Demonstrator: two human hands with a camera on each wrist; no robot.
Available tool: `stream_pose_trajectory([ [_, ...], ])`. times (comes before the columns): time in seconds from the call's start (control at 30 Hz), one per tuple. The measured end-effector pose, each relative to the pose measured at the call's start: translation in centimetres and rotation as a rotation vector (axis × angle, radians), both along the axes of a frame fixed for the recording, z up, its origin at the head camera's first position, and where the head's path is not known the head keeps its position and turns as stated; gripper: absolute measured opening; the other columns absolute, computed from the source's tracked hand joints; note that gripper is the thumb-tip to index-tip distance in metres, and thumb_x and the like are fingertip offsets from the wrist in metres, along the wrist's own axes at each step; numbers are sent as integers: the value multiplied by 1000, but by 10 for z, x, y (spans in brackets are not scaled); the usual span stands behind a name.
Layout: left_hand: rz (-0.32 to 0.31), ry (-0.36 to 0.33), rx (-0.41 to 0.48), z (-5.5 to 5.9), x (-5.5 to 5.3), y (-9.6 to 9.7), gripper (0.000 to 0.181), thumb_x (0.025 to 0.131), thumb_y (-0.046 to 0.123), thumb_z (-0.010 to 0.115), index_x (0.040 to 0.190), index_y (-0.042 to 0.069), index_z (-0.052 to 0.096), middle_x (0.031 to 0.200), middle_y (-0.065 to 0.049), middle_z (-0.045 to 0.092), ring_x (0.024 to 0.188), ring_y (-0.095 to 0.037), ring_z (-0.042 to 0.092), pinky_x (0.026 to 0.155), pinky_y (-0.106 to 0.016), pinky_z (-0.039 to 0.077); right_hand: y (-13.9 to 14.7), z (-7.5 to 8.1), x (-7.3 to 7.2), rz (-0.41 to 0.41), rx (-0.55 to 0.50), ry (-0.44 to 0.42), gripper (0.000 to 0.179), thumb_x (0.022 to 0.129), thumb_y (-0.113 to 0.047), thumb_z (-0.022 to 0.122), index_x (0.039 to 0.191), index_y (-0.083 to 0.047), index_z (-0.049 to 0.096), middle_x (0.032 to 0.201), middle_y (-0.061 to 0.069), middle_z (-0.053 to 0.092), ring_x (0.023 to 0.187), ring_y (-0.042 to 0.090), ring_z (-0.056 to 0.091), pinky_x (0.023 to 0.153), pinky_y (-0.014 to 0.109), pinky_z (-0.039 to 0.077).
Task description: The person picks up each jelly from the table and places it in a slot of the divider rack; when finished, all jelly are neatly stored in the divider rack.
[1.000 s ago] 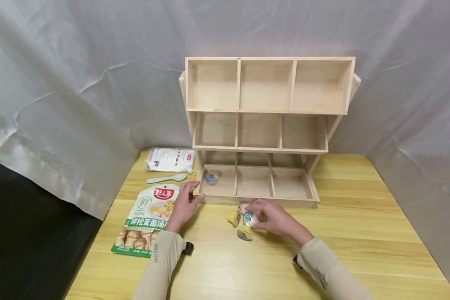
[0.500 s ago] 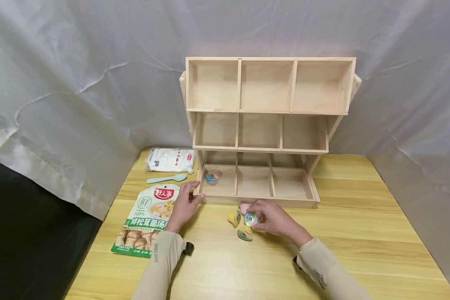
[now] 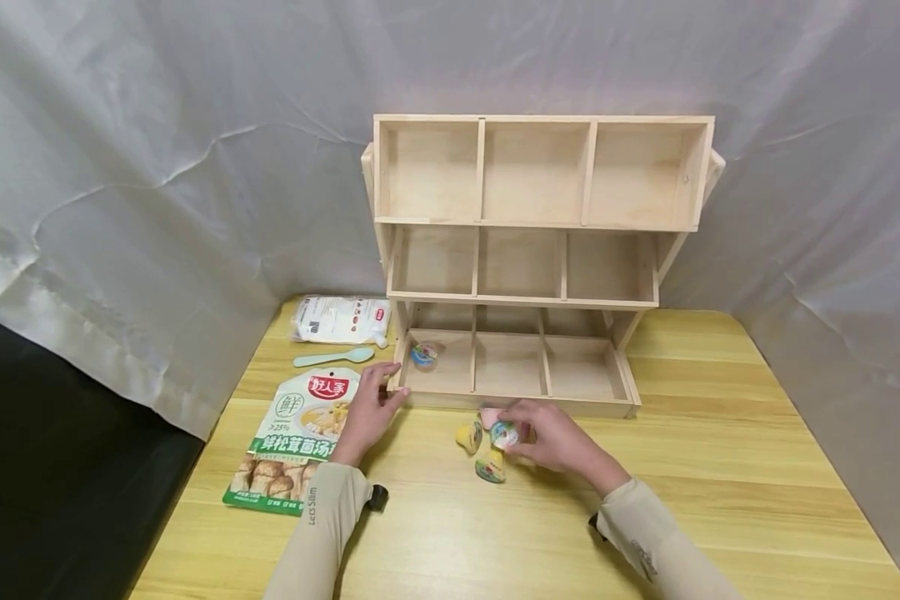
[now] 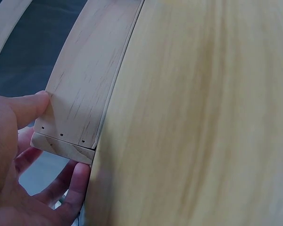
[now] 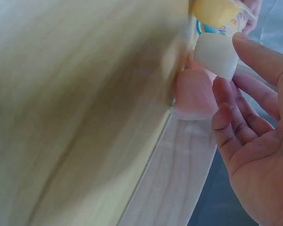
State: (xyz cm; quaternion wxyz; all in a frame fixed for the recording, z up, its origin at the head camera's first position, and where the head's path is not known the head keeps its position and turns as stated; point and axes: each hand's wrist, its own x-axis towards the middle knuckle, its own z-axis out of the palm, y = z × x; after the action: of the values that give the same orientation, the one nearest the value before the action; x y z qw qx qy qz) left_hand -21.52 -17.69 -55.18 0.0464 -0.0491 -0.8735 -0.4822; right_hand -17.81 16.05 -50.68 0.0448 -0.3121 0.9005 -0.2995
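Note:
My right hand [image 3: 551,437] pinches a small jelly cup [image 3: 505,435] between thumb and fingers, just above the table; in the right wrist view the white jelly cup [image 5: 218,52] shows its body sideways. Close around it are a pink jelly cup [image 5: 195,92] and two yellow jelly cups, one [image 3: 468,436] to the left and one [image 3: 491,467] nearer me. With thumb and fingers, my left hand [image 3: 369,412] holds the front left corner of the wooden rack [image 3: 517,402]. A blue-lidded jelly cup [image 3: 423,355] lies in the rack's bottom left compartment.
Three tiers of compartments rise at the back of the table, the top tier [image 3: 536,225] highest. Left of the rack lie a white packet [image 3: 341,320], a pale blue spoon [image 3: 333,357] and a green-and-white food pouch [image 3: 288,442], partly behind the left forearm. Grey sheeting [image 3: 195,167] surrounds the table.
Both hands stay nearly where they were, the right one still pinching the jelly cup. The whole head view has shifted only slightly.

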Motion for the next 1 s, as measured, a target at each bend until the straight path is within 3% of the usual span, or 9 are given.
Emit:
stream_pose_trajectory([
  [0.2,2,-5,6,1,1,0,50,100,24,71,146,14,54,151,-7,44,115,-33,63,105,-45,55,1,11,-1,-25,-66,-36,52,86,-16,85,135,-11,68,108,-1,69,81,10,62,71,20,56],
  [0.37,3,-15,8,2,2,0,50,100,23,71,146,15,54,151,-7,44,114,-32,64,104,-45,56,0,17,-5,-30,-90,20,50,84,-17,86,132,-12,71,110,0,70,83,8,63,74,24,59],
  [0.67,-4,-10,-1,1,2,1,52,99,24,71,147,15,52,153,-8,42,113,-31,65,104,-45,56,-10,25,-15,-78,-112,71,45,85,-20,86,127,-12,72,123,7,71,92,17,68,84,42,61],
  [1.0,2,-15,-14,1,1,0,53,100,27,70,148,17,51,155,-6,41,120,-32,63,107,-47,54,-30,28,-36,-141,-141,30,45,87,-23,85,130,-15,72,112,0,68,101,19,62,87,41,57],
])
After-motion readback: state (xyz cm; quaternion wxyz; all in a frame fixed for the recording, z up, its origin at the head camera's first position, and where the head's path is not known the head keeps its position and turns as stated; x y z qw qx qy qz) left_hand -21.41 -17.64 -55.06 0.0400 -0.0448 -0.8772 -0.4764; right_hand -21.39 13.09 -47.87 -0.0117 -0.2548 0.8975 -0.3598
